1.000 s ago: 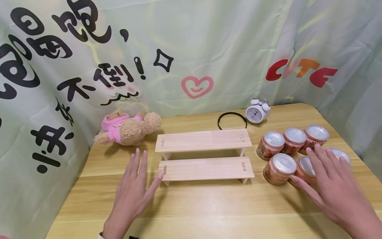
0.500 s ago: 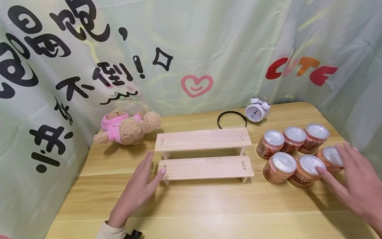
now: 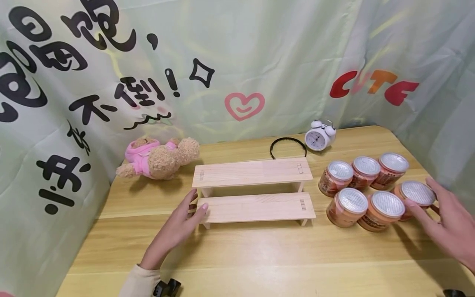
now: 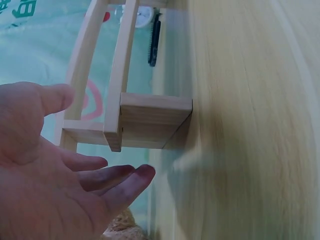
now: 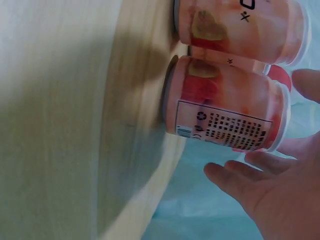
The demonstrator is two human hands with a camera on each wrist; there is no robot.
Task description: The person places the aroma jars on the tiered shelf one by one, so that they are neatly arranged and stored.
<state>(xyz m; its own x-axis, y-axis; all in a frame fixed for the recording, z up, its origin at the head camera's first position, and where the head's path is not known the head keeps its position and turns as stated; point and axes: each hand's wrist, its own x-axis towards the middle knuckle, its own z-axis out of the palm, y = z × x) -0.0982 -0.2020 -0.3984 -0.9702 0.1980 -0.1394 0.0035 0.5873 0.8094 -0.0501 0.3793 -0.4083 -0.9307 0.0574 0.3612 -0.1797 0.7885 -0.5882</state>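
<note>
My left hand (image 3: 174,231) is at the left end of a two-step wooden stand (image 3: 256,208), fingers extended and thumb near the lower step. In the left wrist view that hand (image 4: 50,175) has nothing between fingers and thumb, and the stand's end panel (image 4: 155,120) shows beyond. On the right, my right hand (image 3: 450,227) spreads around the front-right can (image 3: 417,194), which has a silver lid and reddish contents. The right wrist view has this can (image 5: 225,107) upright on the table, with the thumb and loosely bent fingers (image 5: 230,180) close to its lid end.
Several similar cans (image 3: 352,202) stand in two rows right of the stand. Behind are a white alarm clock (image 3: 320,136) and a black headband (image 3: 287,140). A plush bear (image 3: 159,161) in pink lies at the back left. A printed curtain (image 3: 282,74) hangs behind the table (image 3: 259,255).
My right hand has moved right from over the front cans to the front-right can, uncovering the others. My left hand has come slightly closer to the stand's left end.
</note>
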